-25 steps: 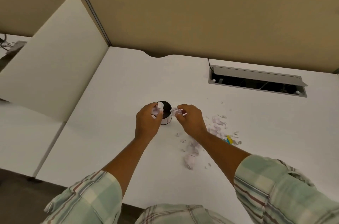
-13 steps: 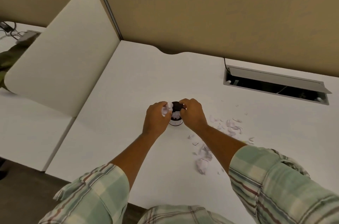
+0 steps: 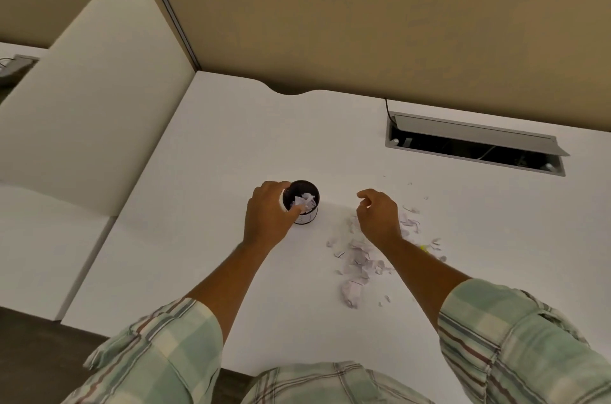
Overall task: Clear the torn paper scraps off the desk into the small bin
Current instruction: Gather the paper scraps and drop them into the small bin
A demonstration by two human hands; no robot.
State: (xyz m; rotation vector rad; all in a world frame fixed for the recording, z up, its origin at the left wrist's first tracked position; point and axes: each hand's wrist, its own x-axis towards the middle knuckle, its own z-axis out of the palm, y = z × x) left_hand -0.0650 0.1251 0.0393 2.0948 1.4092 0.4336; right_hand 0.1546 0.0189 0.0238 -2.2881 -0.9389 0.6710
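Right hand (image 3: 380, 216) has swung off the small black round bin (image 3: 302, 202), loosely curled, empty, over pale torn paper scraps (image 3: 358, 258) lying rightward; left hand (image 3: 267, 218) grips the bin.

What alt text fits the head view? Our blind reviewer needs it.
A person's left hand grips a small black round bin holding white paper bits on a white desk, while the open right hand hovers over torn white paper scraps scattered to the bin's right.
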